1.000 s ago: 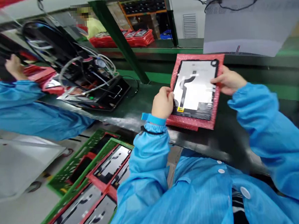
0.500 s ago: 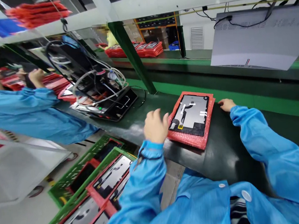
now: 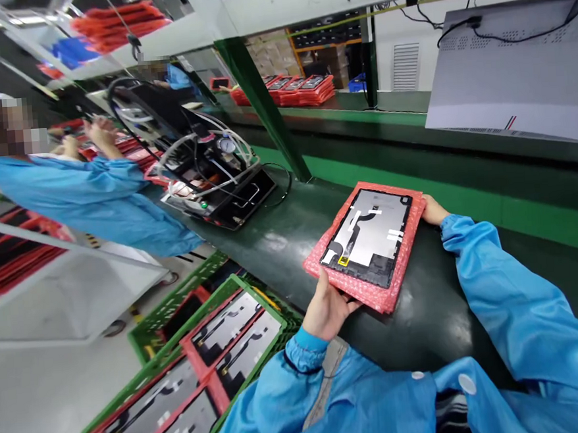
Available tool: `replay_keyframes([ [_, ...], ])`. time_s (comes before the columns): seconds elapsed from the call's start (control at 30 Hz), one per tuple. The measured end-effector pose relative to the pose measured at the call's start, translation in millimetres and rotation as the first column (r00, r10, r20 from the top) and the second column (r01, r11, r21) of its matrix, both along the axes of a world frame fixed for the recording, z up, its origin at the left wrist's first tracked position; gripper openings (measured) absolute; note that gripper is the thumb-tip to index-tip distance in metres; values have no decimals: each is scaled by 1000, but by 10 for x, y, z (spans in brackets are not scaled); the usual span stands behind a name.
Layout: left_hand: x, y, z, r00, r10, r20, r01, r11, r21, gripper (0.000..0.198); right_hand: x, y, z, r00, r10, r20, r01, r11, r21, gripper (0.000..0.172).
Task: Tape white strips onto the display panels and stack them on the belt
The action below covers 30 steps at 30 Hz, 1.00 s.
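Observation:
A tablet-sized panel (image 3: pixel 369 234) with a silver-white back, black edges and a small yellow label lies on a pink-red bubble pouch (image 3: pixel 368 297). The pouch rests tilted on the dark green bench top (image 3: pixel 433 299). My left hand (image 3: pixel 328 309) grips the pouch's near edge, with the thumb close to the panel's lower corner. At the right edge, my right hand (image 3: pixel 434 209) holds the pouch, its fingers partly hidden behind it.
A green crate (image 3: pixel 182 382) holding panels in red frames sits below the bench at lower left. A tubed fixture with a gauge (image 3: pixel 216 169) stands on the bench. A co-worker's blue sleeve (image 3: pixel 84 198) reaches beyond it. Red stacks (image 3: pixel 300 90) lie on the far bench.
My left hand has dropped from above the pouch to its near edge. My right hand has closed on the right edge. The pouch has swung slightly and moved toward me.

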State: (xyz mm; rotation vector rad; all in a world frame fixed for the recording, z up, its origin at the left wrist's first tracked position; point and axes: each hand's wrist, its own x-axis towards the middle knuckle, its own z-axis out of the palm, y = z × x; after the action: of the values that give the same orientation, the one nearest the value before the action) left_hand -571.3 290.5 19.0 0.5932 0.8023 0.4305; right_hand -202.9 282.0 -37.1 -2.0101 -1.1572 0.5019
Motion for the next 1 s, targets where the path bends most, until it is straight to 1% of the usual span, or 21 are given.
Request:
replay_keyframes([
  [0.1, 123, 40, 92, 997, 35, -69, -37, 999, -17, 55, 37, -3, -10, 995, 28, -96, -20, 997, 78, 13],
  [0.17, 236, 60, 115, 994, 38, -98, -40, 999, -16, 51, 98, -9, -6, 988, 22, -156, -3, 992, 127, 16],
  [0.23, 386, 93, 113, 995, 16, -98, -16, 1000, -2, 51, 188, -26, -2, 974, 23, -226, 19, 983, 182, 21],
  [0.3, 572, 151, 90, 996, -22, -91, 24, 1000, 12, 52, 304, -64, -9, 918, 17, -396, 83, 969, 234, 28],
  [0.37, 787, 236, 50, 993, -63, -103, 66, 998, 21, 51, 448, -128, -31, 824, -4, -567, 182, 949, 257, 33],
  [0.4, 903, 288, 26, 991, -78, -113, 81, 996, 27, 49, 531, -169, -46, 782, -19, -623, 233, 936, 265, 35],
  [0.43, 1022, 344, 1, 988, -93, -123, 98, 995, 32, 48, 621, -215, -62, 758, -35, -651, 279, 920, 275, 35],
  [0.53, 1393, 523, -64, 980, -146, -136, 155, 987, 54, 44, 909, -377, -101, 743, -82, -665, 383, 866, 322, 35],
  [0.6, 1649, 635, -84, 974, -190, -122, 200, 977, 70, 40, 1093, -500, -116, 725, -109, -680, 454, 819, 352, 34],
  [0.73, 2183, 832, -69, 946, -309, -99, 318, 943, 99, 31, 1387, -796, -129, 693, -172, -701, 593, 689, 417, 32],
  [0.83, 2598, 979, -39, 898, -418, -133, 432, 896, 103, 30, 1520, -1054, -142, 664, -245, -706, 675, 604, 424, 32],
  [0.93, 3009, 1130, -22, 823, -527, -213, 554, 827, 96, 30, 1569, -1291, -171, 614, -326, -719, 742, 550, 384, 32],
  [1.0, 3271, 1223, -20, 781, -570, -256, 609, 786, 110, 30, 1554, -1404, -202, 585, -374, -720, 776, 517, 362, 31],
])
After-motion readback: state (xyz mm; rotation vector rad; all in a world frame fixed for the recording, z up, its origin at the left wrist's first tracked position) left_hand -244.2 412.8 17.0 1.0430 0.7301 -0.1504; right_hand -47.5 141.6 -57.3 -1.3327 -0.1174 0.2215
